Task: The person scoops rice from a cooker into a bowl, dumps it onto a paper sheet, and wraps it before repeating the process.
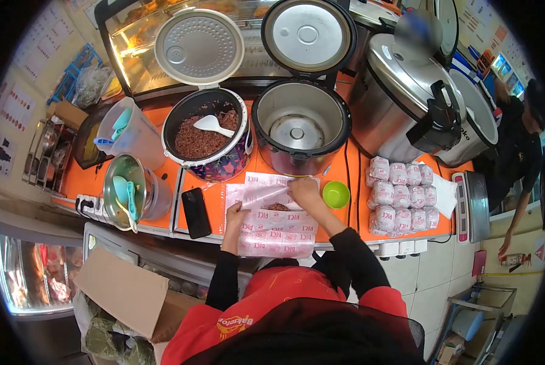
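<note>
A printed white-and-pink paper wrapper lies on the orange counter in front of me, with a mound of reddish rice on it. My right hand pinches the wrapper's far edge and folds it over the rice. My left hand presses flat on the wrapper's left side. Behind the wrapper stands an open rice cooker full of red rice with a white paddle in it.
An empty open cooker stands to the right, a green cup beside my right hand. Several wrapped packets are stacked at right. A black phone lies at left. Another person stands far right. Cardboard box below.
</note>
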A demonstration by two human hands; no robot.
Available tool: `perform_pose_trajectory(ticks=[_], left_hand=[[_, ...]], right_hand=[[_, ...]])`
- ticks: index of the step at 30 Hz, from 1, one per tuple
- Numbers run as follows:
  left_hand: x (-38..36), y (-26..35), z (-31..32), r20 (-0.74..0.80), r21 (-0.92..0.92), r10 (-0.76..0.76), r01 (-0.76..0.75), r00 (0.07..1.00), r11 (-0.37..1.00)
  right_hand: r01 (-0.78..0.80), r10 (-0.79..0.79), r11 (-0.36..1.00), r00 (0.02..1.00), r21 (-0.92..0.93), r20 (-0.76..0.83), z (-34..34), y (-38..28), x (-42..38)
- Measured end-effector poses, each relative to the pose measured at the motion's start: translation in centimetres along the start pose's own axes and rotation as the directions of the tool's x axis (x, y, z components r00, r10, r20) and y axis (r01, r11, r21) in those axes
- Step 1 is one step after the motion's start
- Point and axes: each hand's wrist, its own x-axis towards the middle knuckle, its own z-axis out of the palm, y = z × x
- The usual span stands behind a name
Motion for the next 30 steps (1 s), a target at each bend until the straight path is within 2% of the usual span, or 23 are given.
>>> perform_pose_trajectory(ticks=[1,2,3,4,5,6,7,9,12,18,25,28,30], left_hand=[[-0.7,0.4,0.3,-0.042,0.047,0.113,-0.111,0.993,0.993],[-2.3,2.0,1.6,-0.243,0.267,0.338,-0.272,0.909,0.924],[-4.7,4.5,3.5,-0.371,0.499,0.565,-0.355,0.737,0.791],[-6.2,5.6,4.4,-0.408,0.712,0.764,-0.349,0.5,0.609],[-6.4,0.9,3.9,-0.286,0.748,0.817,-0.416,0.501,0.517],[-7.4,-1.9,3.7,-0.029,0.737,0.859,-0.57,0.512,0.365],[-8.4,-3.6,3.6,0.228,0.668,0.851,-0.712,0.472,0.216],[-10.6,-3.3,4.5,0.49,0.607,0.755,-0.792,0.436,0.063],[-11.7,-2.2,4.9,0.567,0.545,0.688,-0.832,0.453,0.099],[-10.8,-0.5,4.8,0.64,0.582,0.578,-0.81,0.506,0.065],[-8.9,1.4,5.0,0.718,0.526,0.468,-0.842,0.515,0.12],[-8.4,1.9,5.1,0.739,0.507,0.448,-0.853,0.504,0.123],[-8.4,2.4,5.0,0.737,0.5,0.457,-0.857,0.498,0.127]], right_hand=[[0.04,-0.04,0.999,0.999,-0.009,-0.008,-2.4,-0.5,-0.3],[0.079,-0.079,0.997,0.997,-0.021,-0.016,-3.7,-0.8,-0.4],[0.139,-0.14,0.99,0.989,-0.006,-0.055,-3.6,-0.9,-0.3],[0.211,-0.206,0.977,0.972,0.038,-0.11,-3.7,-0.7,-0.4],[0.283,-0.267,0.956,0.949,0.077,-0.169,-3.9,-0.4,-0.5],[0.354,-0.322,0.929,0.919,0.113,-0.228,-4.0,0.0,-0.6],[0.273,-0.258,0.943,0.961,0.19,-0.102,-4.0,0.3,-0.7],[0.084,-0.14,0.948,0.977,0.307,0.164,-4.1,0.8,-0.5],[0.191,-0.221,0.915,0.974,0.354,0.045,-4.5,0.5,-1.3],[0.205,-0.187,0.921,0.979,0.331,-0.086,-3.9,-0.1,-1.9],[0.379,-0.337,0.9,0.918,0.216,-0.208,-3.4,-2.4,-5.5],[0.333,-0.267,0.913,0.925,0.237,-0.272,-2.6,-2.7,-6.9],[0.21,-0.135,0.939,0.954,0.273,-0.268,-2.6,-2.1,-6.2]])
